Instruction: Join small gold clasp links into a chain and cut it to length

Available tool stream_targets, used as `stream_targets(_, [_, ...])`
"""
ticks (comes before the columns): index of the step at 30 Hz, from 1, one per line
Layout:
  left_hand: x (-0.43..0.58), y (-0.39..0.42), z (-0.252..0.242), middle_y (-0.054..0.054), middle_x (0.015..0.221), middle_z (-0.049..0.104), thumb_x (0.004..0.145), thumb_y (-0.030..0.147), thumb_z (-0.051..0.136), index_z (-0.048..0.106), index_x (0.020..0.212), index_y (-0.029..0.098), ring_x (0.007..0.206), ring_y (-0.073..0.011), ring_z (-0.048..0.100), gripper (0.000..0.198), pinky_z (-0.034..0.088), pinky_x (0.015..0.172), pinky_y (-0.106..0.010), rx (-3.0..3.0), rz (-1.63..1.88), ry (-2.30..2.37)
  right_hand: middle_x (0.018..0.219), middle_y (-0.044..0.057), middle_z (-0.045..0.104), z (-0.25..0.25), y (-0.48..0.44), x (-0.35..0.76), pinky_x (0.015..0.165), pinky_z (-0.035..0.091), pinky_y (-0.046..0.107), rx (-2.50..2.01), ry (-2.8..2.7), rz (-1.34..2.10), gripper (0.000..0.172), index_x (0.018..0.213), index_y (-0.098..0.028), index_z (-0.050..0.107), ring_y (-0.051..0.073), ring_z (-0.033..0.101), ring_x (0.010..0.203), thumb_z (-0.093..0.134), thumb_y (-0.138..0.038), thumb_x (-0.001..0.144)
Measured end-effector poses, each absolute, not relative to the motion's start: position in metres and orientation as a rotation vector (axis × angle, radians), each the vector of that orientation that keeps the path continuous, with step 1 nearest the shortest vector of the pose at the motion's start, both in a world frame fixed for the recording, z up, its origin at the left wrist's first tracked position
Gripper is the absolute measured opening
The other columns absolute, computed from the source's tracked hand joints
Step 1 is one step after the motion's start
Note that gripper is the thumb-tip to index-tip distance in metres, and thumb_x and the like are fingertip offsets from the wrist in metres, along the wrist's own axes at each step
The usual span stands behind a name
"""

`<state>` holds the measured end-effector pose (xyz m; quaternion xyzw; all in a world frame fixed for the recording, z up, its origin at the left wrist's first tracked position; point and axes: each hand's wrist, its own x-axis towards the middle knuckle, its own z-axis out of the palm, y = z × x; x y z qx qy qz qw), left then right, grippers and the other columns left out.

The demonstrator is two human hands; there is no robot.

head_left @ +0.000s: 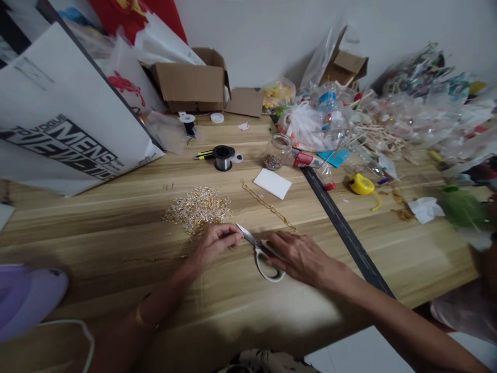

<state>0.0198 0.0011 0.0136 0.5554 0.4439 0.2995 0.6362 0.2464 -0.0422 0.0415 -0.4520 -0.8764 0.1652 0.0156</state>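
My left hand [219, 242] is closed in a pinch just below a pile of small gold and clear beads or findings [200, 207]; what its fingertips hold is too small to make out. White-handled scissors [271, 273] lie at a slant on the table, their blade tips beside those fingertips. Over the handles is my right hand [301, 256], its fingers and thumb closed about the loops. A gold chain [268, 206] stretches across the wood above the scissors. Another thin chain [155, 258] lies left of my left wrist.
Behind the pile stand a wire spool [223, 158] and a jar of beads [277, 153]. A white card [272, 183], a long black strip [345, 228] and a yellow tape measure [362, 184] lie rightward. Plastic clutter [330, 114] fills the back right; a paper bag [73, 119] stands left.
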Motion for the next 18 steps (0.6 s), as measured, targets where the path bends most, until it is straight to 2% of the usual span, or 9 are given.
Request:
stream_targets(5, [0.020,0.001,0.011,0.001,0.058,0.056,0.071,0.029,0.062,0.064,0.069,0.014,0.056,-0.0100,0.049,0.016,0.040,0.056,-0.021,1.212,0.699,1.037,0.103,0.013,0.059,0.029,-0.067,0.237,0.061,0.044,0.030,-1.587,-2.804,0.220,0.041,0.124,-0.016,0.044,0.024,0.056,0.088,0.052,-0.031,0.086])
stream_targets(9, [0.018,0.003,0.008,0.001,0.058,0.057,0.071,0.029,0.063,0.065,0.071,0.014,0.056,-0.0096,0.050,0.015,0.040,0.055,-0.021,1.181,0.745,1.055,0.101,0.014,0.060,0.027,-0.070,0.234,0.059,0.044,0.028,-1.625,-2.792,0.245,0.045,0.128,-0.015,0.040,0.022,0.057,0.084,0.048,-0.019,0.085])
stream_targets(12, [0.016,0.004,0.006,0.001,0.058,0.057,0.072,0.029,0.063,0.064,0.069,0.014,0.056,-0.0094,0.051,0.015,0.041,0.056,-0.021,1.150,0.794,1.051,0.107,0.014,0.060,0.037,-0.069,0.241,0.064,0.046,0.029,-1.609,-2.734,0.453,0.049,0.131,-0.019,0.040,0.023,0.059,0.089,0.050,-0.022,0.083])
stream_targets(15, [0.014,0.005,0.004,0.001,0.058,0.057,0.071,0.029,0.064,0.063,0.068,0.014,0.056,-0.0092,0.051,0.015,0.041,0.057,-0.021,1.116,0.824,1.059,0.114,0.010,0.059,0.051,-0.064,0.257,0.071,0.047,0.029,-1.505,-2.597,0.800,0.050,0.130,-0.024,0.043,0.021,0.060,0.091,0.052,-0.024,0.081])
stream_targets(18, [0.014,0.005,0.005,0.001,0.057,0.057,0.070,0.029,0.065,0.063,0.066,0.014,0.056,-0.0091,0.050,0.016,0.041,0.056,-0.021,1.108,0.841,1.050,0.100,0.007,0.064,0.057,-0.055,0.278,0.066,0.047,0.026,-1.406,-2.328,1.291,0.045,0.126,-0.025,0.049,0.017,0.061,0.078,0.054,-0.027,0.082])
